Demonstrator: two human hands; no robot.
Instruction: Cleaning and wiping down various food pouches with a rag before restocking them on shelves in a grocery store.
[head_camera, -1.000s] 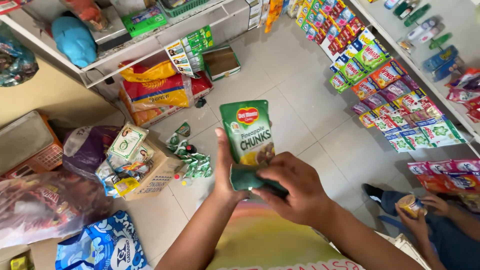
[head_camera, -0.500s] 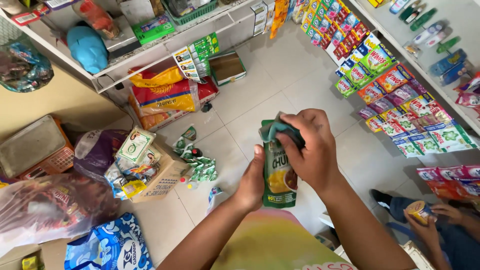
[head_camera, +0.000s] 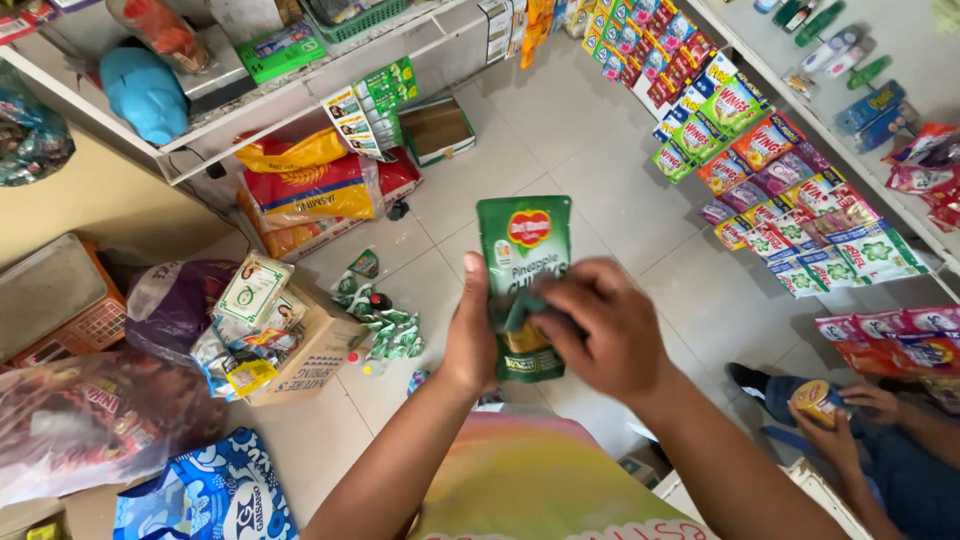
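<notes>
Pale tiled floor (head_camera: 560, 150) is running between white shelving (head_camera: 250, 110) at left and a white sachet-hung rack (head_camera: 900, 60) at right; daylight is falling evenly.

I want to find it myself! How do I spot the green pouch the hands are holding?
Look at the middle, above the pale tiled floor. The left hand holds a green pouch upright while the right hand rubs its front. It has a red-and-yellow badge on top.

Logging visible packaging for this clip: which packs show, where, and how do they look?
Green pouch: centre, upright, held by left hand, right hand across it.
Rice sacks: under left shelf, yellow and red.
Sachet strips: hanging right, multicoloured.
Blue bag: bottom left.
</notes>
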